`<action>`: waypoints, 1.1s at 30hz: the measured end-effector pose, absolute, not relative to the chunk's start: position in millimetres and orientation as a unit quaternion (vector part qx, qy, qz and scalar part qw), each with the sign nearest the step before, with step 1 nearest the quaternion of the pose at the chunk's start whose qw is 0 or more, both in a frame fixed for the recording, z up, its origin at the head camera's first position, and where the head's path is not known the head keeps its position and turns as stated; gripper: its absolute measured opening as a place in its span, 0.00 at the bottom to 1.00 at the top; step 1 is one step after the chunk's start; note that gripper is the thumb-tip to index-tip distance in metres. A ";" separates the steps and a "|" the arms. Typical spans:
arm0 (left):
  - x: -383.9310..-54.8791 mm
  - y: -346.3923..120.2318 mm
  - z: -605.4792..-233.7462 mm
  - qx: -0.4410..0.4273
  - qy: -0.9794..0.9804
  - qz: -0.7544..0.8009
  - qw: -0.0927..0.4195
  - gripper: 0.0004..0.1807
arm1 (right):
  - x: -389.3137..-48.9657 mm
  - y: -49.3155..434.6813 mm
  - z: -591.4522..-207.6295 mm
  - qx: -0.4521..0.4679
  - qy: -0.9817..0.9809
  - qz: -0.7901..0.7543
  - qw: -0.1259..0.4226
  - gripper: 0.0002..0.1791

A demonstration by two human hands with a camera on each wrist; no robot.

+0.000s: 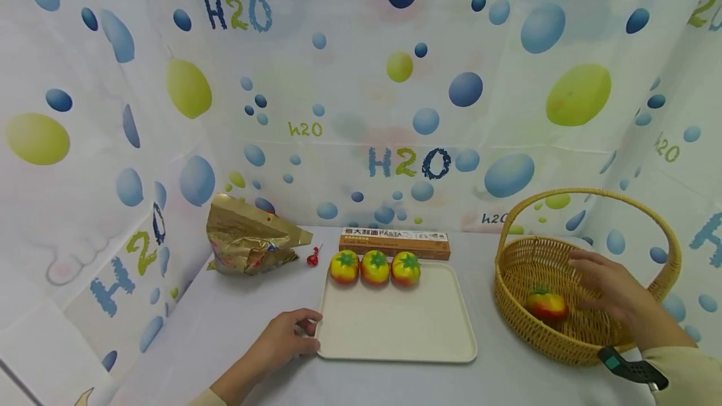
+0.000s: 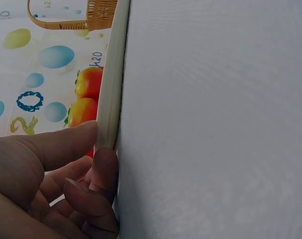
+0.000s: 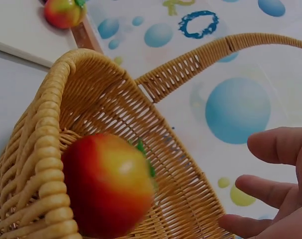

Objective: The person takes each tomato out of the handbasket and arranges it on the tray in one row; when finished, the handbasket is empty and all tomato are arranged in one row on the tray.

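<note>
My left hand (image 1: 286,338) pinches the left rim of a cream tray (image 1: 395,331), thumb and fingers at its edge. In the left wrist view the fingers (image 2: 74,144) meet the tray rim (image 2: 112,84). Three red-and-yellow tomatoes (image 1: 375,268) with green tops sit in a row along the tray's far side. My right hand (image 1: 612,290) hovers over a wicker basket (image 1: 541,337), its fingers spread and holding nothing. Inside the basket lies one more such tomato (image 1: 547,306); the right wrist view shows this tomato (image 3: 108,186) apart from the fingers.
Behind the tray lies a brown pasta box (image 1: 395,247). A crumpled gold bag (image 1: 248,237) stands at the back left, with a small red-wrapped lollipop (image 1: 313,259) beside it. The basket's tall handle (image 1: 592,193) arches over its opening. Patterned curtains enclose the table.
</note>
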State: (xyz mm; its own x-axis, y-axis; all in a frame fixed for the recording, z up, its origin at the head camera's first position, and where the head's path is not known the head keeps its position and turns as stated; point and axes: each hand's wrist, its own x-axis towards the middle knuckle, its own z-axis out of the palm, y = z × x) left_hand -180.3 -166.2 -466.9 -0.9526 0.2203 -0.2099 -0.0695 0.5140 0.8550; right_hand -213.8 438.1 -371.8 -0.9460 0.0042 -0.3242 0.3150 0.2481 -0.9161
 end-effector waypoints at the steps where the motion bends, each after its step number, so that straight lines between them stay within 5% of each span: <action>1: -180.4 -166.2 -467.4 0.045 0.858 0.491 0.147 0.27 | -213.5 437.8 -372.6 0.101 0.775 -0.609 0.133 0.17; 9: -180.9 -165.6 -466.9 0.044 0.860 0.487 0.146 0.27 | -214.0 437.1 -375.0 0.091 0.765 -0.621 0.147 0.09; 20: -179.5 -164.7 -465.6 0.042 0.859 0.490 0.144 0.27 | -215.5 445.5 -369.9 0.089 0.782 -0.599 0.148 0.21; 25: -179.3 -164.8 -465.4 0.043 0.858 0.490 0.144 0.27 | -219.1 454.2 -371.9 0.048 0.816 -0.561 0.131 0.35; 33: -178.9 -164.9 -465.7 0.046 0.856 0.493 0.145 0.27 | -225.7 470.5 -371.5 -0.019 0.819 -0.555 0.145 0.32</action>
